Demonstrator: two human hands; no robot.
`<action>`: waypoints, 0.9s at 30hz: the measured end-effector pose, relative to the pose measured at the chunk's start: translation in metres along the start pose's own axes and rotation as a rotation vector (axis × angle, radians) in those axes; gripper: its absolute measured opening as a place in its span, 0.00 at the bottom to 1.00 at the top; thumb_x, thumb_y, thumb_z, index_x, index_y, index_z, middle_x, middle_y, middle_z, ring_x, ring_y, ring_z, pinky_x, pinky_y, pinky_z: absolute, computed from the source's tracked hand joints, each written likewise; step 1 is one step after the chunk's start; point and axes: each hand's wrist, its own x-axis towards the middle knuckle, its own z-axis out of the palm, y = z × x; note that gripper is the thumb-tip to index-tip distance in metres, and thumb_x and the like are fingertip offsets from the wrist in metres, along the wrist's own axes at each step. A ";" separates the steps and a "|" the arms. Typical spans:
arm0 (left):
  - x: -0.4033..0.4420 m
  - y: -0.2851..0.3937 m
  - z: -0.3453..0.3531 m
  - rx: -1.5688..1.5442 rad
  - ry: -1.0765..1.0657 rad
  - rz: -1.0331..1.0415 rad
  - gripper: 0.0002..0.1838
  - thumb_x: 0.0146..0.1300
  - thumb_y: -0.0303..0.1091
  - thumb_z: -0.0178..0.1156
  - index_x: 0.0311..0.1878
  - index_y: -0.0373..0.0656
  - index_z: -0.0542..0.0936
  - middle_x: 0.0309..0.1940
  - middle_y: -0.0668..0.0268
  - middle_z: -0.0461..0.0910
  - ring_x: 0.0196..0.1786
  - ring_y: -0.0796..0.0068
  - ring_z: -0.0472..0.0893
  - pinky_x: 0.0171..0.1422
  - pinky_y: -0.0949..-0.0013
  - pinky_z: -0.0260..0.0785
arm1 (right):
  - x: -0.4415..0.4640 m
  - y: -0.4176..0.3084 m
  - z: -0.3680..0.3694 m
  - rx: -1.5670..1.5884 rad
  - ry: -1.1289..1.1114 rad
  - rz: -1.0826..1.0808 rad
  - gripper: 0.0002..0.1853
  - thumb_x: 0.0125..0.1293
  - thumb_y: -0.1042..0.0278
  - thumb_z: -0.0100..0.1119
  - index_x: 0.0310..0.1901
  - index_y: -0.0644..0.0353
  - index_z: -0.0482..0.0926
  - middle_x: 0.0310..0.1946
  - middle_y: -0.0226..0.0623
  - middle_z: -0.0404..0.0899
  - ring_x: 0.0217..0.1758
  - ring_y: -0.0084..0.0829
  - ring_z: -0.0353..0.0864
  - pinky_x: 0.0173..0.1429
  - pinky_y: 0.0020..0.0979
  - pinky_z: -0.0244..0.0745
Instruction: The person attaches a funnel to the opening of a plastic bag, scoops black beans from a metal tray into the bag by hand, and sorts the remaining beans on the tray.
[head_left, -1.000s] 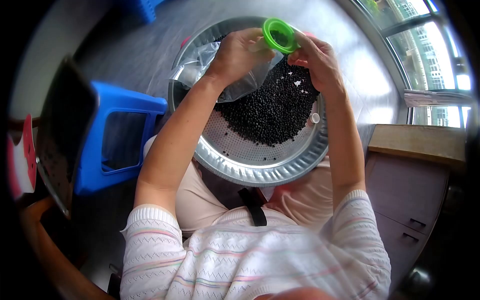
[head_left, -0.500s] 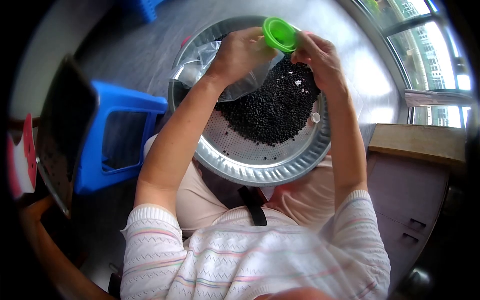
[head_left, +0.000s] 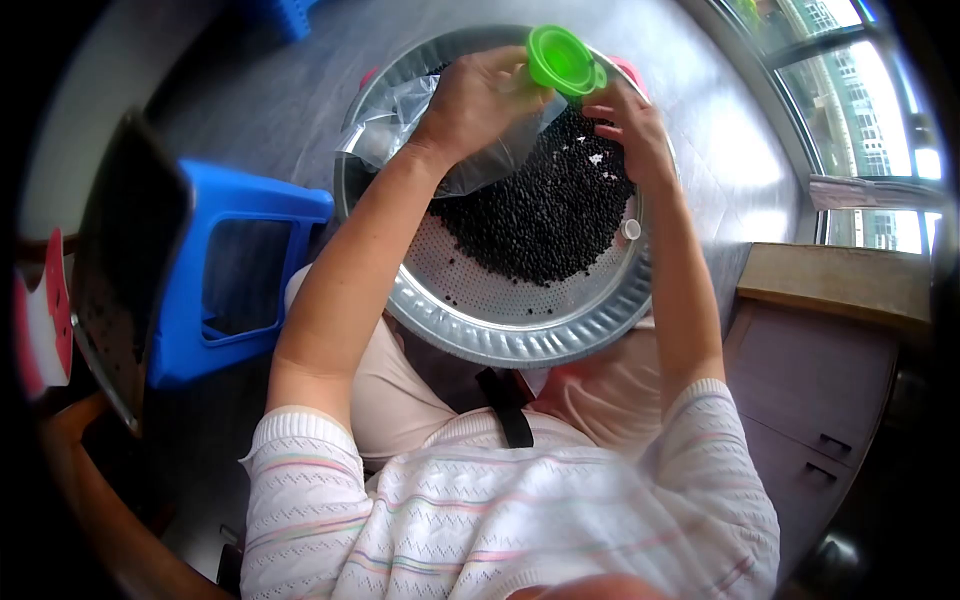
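My left hand (head_left: 478, 108) is closed at the left side of a green funnel (head_left: 562, 60), whose wide mouth faces up. Crinkled clear plastic (head_left: 398, 125), which looks like a bag, spreads below and left of that hand; whether the fingers also grip it is hidden. Just right of the funnel, my right hand (head_left: 632, 128) has its fingers apart, the fingertips near the funnel's small tab. Beneath both hands a heap of black beans (head_left: 545, 215) lies in a round metal tray (head_left: 490, 340) with a perforated bottom. A small white cap (head_left: 630, 230) rests at the tray's right side.
The tray sits above my knees. A blue plastic stool (head_left: 235, 270) stands to the left, beside a dark panel (head_left: 130, 270). On the right are a cabinet (head_left: 810, 390) with dark handles and a window (head_left: 850, 110). Part of another blue stool (head_left: 285, 15) shows at the top.
My right hand has loosened from the funnel's rim and spread its fingers. The funnel has tipped slightly, showing more of its inside. My left hand has hardly moved.
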 end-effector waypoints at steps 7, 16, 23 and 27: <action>0.001 0.003 -0.001 0.046 -0.008 -0.020 0.16 0.57 0.29 0.67 0.50 0.42 0.80 0.42 0.74 0.81 0.47 0.86 0.76 0.55 0.77 0.69 | -0.045 0.096 0.062 -0.961 0.064 -0.311 0.13 0.62 0.57 0.56 0.45 0.53 0.80 0.51 0.34 0.75 0.56 0.37 0.70 0.54 0.41 0.67; 0.001 -0.002 -0.002 -0.036 -0.010 0.054 0.17 0.57 0.28 0.66 0.51 0.41 0.80 0.43 0.73 0.81 0.49 0.85 0.76 0.56 0.77 0.69 | -0.080 0.101 0.062 -0.952 -0.080 -0.404 0.17 0.64 0.56 0.56 0.23 0.58 0.73 0.22 0.36 0.77 0.26 0.39 0.79 0.30 0.38 0.74; 0.001 0.000 0.000 0.001 0.002 -0.008 0.17 0.57 0.28 0.66 0.50 0.42 0.79 0.44 0.72 0.81 0.49 0.83 0.76 0.58 0.75 0.68 | -0.042 0.010 0.025 0.535 0.103 0.268 0.21 0.70 0.52 0.48 0.21 0.54 0.68 0.13 0.27 0.65 0.13 0.22 0.61 0.17 0.28 0.58; 0.002 -0.002 0.000 -0.049 -0.020 0.010 0.17 0.57 0.30 0.67 0.50 0.41 0.79 0.44 0.72 0.81 0.50 0.84 0.76 0.57 0.76 0.67 | -0.012 -0.055 0.017 0.859 0.084 0.052 0.17 0.71 0.52 0.47 0.27 0.53 0.67 0.18 0.26 0.64 0.17 0.22 0.59 0.19 0.26 0.54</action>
